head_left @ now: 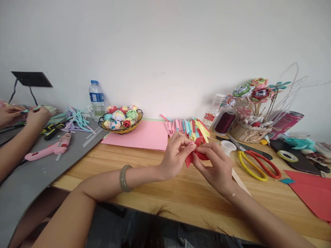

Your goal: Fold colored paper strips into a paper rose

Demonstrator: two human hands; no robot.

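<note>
In the head view, the fingers of both hands (176, 156) (216, 165) pinch the red paper (189, 159), which may crease if squeezed unevenly.

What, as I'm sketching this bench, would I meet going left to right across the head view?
Pink glue gun, water bottle, flower basket, left hand, right hand, scissors, red paper at the right edge.
</note>
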